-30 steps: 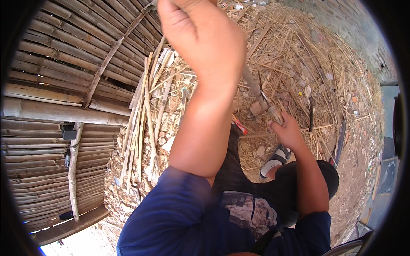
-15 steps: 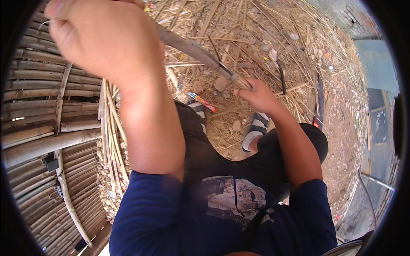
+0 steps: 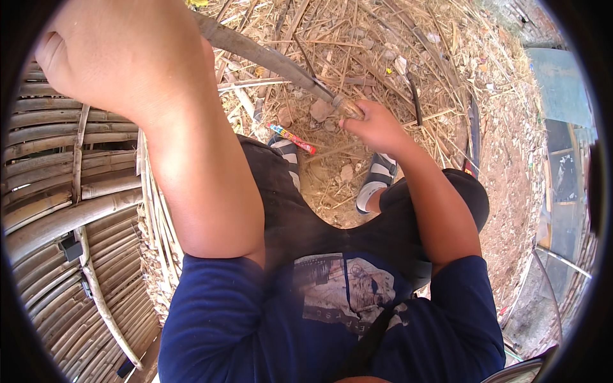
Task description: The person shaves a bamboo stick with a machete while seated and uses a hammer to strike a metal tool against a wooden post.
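Observation:
My right hand [image 3: 377,127] is wrapped round the pale wooden handle of a long machete [image 3: 262,54]. Its slightly curved grey blade slants up and left, and its far end passes out of sight behind my left hand. My left hand [image 3: 121,60] is large and close at the upper left, its fingers curled and partly cut off by the picture's edge. What it holds, if anything, is hidden.
A slatted bamboo wall [image 3: 76,172] rises at the left, with thin bamboo strips [image 3: 159,230] beside it. Dry straw, sticks and stones litter the ground. A colourful wrapper [image 3: 292,138] lies near my sandalled feet [image 3: 377,182]. Grey-blue panels [image 3: 565,89] stand at the right.
My left hand has moved left and slightly down. The right hand and the machete sit a little farther left and up, while the whole view has shifted slightly.

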`<state>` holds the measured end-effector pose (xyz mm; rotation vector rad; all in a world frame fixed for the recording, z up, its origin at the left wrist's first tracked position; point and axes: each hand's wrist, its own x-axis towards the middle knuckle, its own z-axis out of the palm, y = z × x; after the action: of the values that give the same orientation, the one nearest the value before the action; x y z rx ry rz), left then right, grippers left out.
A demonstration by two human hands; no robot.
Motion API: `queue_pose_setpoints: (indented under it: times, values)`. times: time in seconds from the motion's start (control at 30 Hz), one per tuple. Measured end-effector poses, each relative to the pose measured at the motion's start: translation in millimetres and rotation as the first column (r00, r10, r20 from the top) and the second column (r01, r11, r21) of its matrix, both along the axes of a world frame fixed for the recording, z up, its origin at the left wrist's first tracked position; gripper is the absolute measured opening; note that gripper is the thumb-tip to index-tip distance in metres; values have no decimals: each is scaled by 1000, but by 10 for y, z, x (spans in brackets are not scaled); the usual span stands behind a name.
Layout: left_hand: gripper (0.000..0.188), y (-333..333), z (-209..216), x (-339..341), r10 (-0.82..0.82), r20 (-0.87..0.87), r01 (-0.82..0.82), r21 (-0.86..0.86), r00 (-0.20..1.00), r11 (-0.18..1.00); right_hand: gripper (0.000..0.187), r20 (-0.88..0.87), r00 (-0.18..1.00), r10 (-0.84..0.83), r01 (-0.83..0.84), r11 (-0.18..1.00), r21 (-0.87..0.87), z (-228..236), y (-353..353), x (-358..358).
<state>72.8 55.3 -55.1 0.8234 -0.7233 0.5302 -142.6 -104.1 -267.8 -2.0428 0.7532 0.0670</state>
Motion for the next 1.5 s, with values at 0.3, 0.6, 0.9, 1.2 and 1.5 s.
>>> queue_pose_setpoints:
  times: [0.3,0.6,0.9,1.2,1.5]
  values:
    - [11,138,-40,222,69,-87,-69,-1,994,998,47,124,991,59,-51,997,-63,447,342,71]
    - [3,25,80,-7,150,-184,-144,44,971,989,50,-173,984,31,-62,983,-173,-448,21,26]
    - [7,41,-25,128,94,-169,-89,37,981,995,46,25,1000,-18,20,996,-81,-11,288,27]
    - [10,-2,8,60,147,-215,-143,35,966,989,39,-148,989,-28,-23,942,-335,-1035,-50,-182]
    - [25,96,52,103,212,-214,-197,89,954,976,42,-139,990,-31,15,993,-117,-343,168,24]
